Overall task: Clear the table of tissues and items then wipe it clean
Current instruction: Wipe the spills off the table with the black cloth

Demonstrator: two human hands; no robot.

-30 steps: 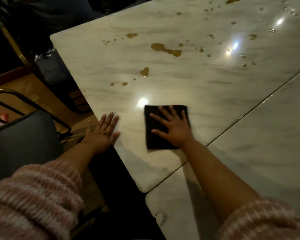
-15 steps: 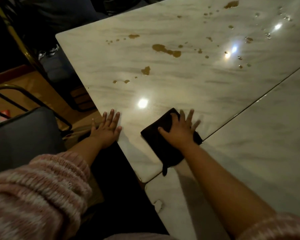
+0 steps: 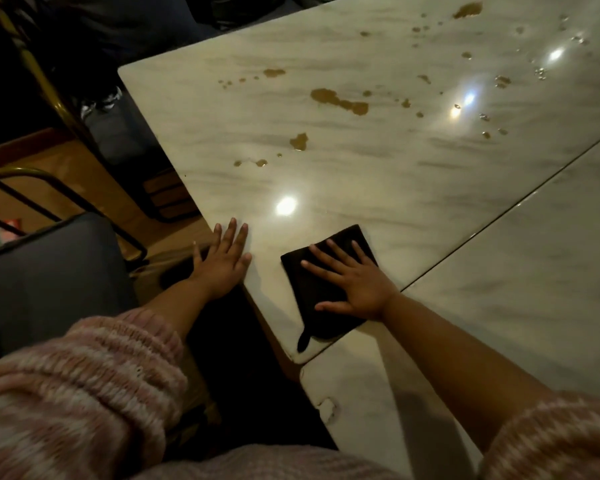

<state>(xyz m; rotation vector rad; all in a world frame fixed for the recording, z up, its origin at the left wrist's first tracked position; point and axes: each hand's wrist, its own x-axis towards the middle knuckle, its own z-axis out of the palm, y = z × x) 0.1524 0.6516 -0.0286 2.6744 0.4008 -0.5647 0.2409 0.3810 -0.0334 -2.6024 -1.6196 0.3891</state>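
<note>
A white marble table (image 3: 378, 161) fills the upper right. A dark folded cloth (image 3: 312, 292) lies flat near its front corner, one loose tip hanging toward the edge. My right hand (image 3: 354, 285) presses on the cloth with fingers spread and straight. My left hand (image 3: 226, 261) rests flat on the table's left edge, fingers straight, holding nothing. Brown spill patches (image 3: 340, 102) and small drops (image 3: 298, 142) dot the marble beyond the cloth, with clear droplets (image 3: 539, 72) at the far right.
A second marble table (image 3: 534, 289) butts against the first along a dark seam on the right. A grey cushioned chair (image 3: 49, 278) with a brass frame stands at the left over a wooden floor. Dark seating lies beyond the far table edge.
My right hand has swung the cloth near the front corner, from squared, to far right by the seam, to slightly back left now. My left hand stays on the table edge.
</note>
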